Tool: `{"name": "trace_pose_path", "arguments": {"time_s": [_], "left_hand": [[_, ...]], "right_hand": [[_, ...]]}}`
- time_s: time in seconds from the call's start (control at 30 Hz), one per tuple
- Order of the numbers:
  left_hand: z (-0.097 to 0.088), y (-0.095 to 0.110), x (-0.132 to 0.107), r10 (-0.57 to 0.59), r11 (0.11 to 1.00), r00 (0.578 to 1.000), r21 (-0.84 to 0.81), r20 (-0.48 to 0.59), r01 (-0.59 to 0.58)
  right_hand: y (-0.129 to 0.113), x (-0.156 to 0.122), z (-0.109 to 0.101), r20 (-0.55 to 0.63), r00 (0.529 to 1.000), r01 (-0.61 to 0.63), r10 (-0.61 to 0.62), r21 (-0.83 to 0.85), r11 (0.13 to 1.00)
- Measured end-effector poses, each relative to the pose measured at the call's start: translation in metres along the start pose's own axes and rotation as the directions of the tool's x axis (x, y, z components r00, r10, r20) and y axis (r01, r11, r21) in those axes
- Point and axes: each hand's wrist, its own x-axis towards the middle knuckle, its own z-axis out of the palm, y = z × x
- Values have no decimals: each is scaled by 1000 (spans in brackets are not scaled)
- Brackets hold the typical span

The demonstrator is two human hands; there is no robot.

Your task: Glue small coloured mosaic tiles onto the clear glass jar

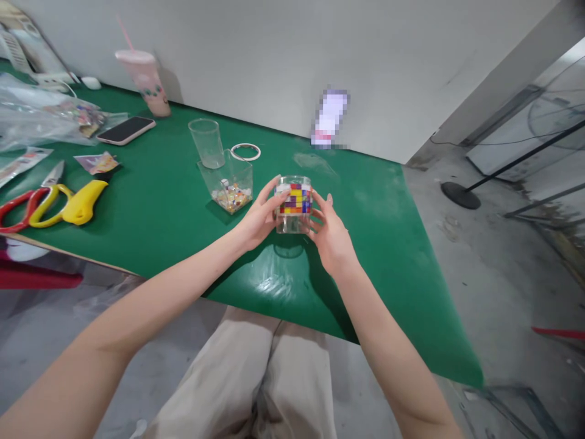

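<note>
Plain workshop or craft space. Green worktop against a bare wall. Scissors, dusty concrete floor.

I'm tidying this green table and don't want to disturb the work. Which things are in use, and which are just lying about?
In use:
left hand and right hand, both on the mosaic-tiled glass cup
square clear container of coloured tiles

Lying about:
empty clear cup
white ring
yellow-handled scissors
smartphone
pink tumbler
</note>
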Motion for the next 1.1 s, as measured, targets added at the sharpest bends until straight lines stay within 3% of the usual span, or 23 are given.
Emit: {"name": "trace_pose_path", "arguments": {"time_s": [0.2,0.47,0.53,0.7,0.93,1.1], "left_hand": [[-1,-2,-2,-85,995,996,-49,39,87],[-3,4,-6,-84,992,987,-83,136,95],[-2,5,-7,-73,994,984,-73,164,86],[3,4,-13,-39,999,977,25,207,34],[3,3,-13,-29,1000,966,5,257,28],[4,8,-17,36,982,947,166,320,-93]], "right_hand": [[0,1,-1,38,995,93,-87,-223,970],[5,10,-7,-191,977,49,-95,-230,972],[5,10,-4,-160,985,30,-61,-192,981],[5,4,6,90,993,-76,80,-42,996],[11,9,1,101,995,-28,26,25,999],[1,5,-1,105,994,-15,8,67,998]]}}
